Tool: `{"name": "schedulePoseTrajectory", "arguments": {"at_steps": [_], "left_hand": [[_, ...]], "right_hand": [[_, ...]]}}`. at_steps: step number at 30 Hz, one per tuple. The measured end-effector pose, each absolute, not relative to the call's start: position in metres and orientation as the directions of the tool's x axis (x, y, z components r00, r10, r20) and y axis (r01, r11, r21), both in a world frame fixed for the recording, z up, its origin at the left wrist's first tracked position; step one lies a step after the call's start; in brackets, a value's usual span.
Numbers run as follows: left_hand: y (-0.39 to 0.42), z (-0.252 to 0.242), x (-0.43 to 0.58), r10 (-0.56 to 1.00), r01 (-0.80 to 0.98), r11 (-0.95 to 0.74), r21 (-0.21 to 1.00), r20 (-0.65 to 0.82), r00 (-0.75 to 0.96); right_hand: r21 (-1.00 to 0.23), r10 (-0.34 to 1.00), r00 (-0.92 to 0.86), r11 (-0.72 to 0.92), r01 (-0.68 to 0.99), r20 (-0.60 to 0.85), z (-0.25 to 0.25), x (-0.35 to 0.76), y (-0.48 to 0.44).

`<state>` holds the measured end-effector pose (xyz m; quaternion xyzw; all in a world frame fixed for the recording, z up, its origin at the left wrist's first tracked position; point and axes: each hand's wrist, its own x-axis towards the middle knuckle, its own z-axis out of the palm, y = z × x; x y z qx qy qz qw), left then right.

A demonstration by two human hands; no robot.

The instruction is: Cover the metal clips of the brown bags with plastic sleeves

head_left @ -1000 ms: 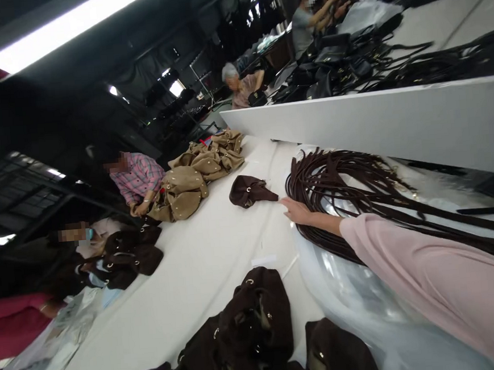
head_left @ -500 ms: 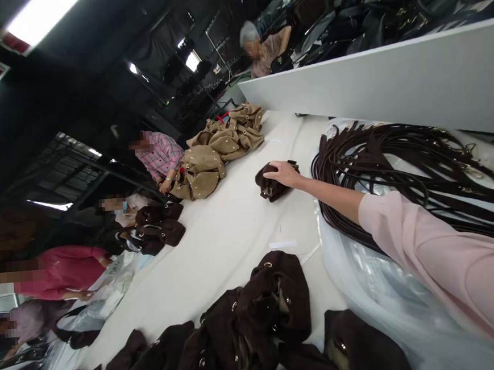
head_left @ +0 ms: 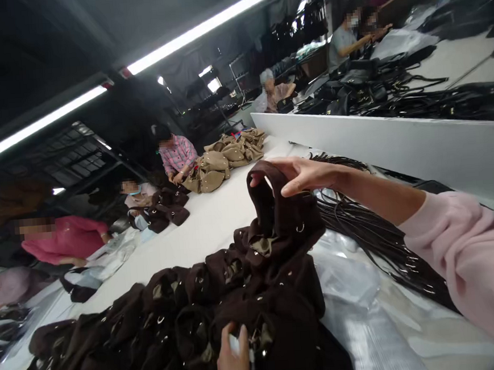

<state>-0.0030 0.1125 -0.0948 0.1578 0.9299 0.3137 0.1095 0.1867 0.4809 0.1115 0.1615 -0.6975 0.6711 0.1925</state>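
Observation:
My right hand (head_left: 301,175) is raised over the white table (head_left: 207,228) and pinches the top of a dark brown suede bag (head_left: 281,216), which hangs from my fingers above a heap of like brown bags (head_left: 164,322). My left hand (head_left: 233,363) shows at the bottom edge, fingers closed on part of a bag in the heap near its metal fittings. A bundle of dark brown straps (head_left: 375,237) lies on clear plastic sheet (head_left: 359,301) under my right forearm, which wears a pink sleeve.
Tan bags (head_left: 223,158) are piled at the far end, where a person in a plaid shirt (head_left: 176,153) sits. More people work along the left side. A white partition (head_left: 380,140) borders the right, with black bags and straps (head_left: 376,83) beyond it.
My right hand took hold of the lone brown bag far out on the table and carried it back, lifted, over the heap. My left hand has come into view on the heap.

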Motion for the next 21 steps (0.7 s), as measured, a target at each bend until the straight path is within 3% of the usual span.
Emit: {"name": "schedulePoseTrajectory", "arguments": {"at_steps": [2, 4, 6, 8, 11, 13, 15, 18, 21], "left_hand": [[0.094, -0.069, 0.005, 0.414, 0.127, 0.547, 0.827, -0.135, -0.900], [0.070, -0.033, 0.024, 0.418, -0.049, 0.270, 0.962, -0.163, -0.894], [0.045, 0.003, 0.051, 0.381, -0.095, 0.000, 0.996, -0.088, -0.920], [0.023, 0.034, 0.080, 0.328, 0.010, -0.159, 0.987, 0.062, -0.943], [0.000, 0.055, 0.117, 0.257, 0.188, -0.190, 0.964, 0.234, -0.938], [-0.009, 0.054, 0.133, 0.297, 0.137, -0.215, 0.967, 0.198, -0.934], [-0.015, 0.045, 0.142, 0.393, -0.018, -0.280, 0.960, 0.097, -0.914], [-0.020, 0.024, 0.146, 0.539, -0.227, -0.290, 0.930, -0.037, -0.842], [-0.022, -0.003, 0.142, 0.575, -0.248, -0.191, 0.950, -0.096, -0.813]], "right_hand": [[-0.881, -0.017, -0.887, 0.102, -0.462, 0.462, 0.115, 0.198, 0.441], [-0.876, -0.067, -0.898, 0.197, -0.440, 0.435, 0.111, 0.202, 0.403], [-0.850, -0.123, -0.897, 0.288, -0.441, 0.424, 0.103, 0.200, 0.366], [-0.818, -0.210, -0.875, 0.312, -0.483, 0.436, 0.095, 0.195, 0.328], [-0.818, -0.350, -0.814, 0.183, -0.545, 0.464, 0.084, 0.184, 0.272], [-0.835, -0.389, -0.783, 0.061, -0.547, 0.484, 0.077, 0.176, 0.239], [-0.875, -0.334, -0.814, -0.084, -0.477, 0.475, 0.065, 0.168, 0.214], [-0.891, -0.148, -0.920, -0.344, -0.296, 0.363, 0.039, 0.154, 0.186], [-0.856, -0.031, -0.970, -0.478, -0.198, 0.242, 0.011, 0.143, 0.166]]}}
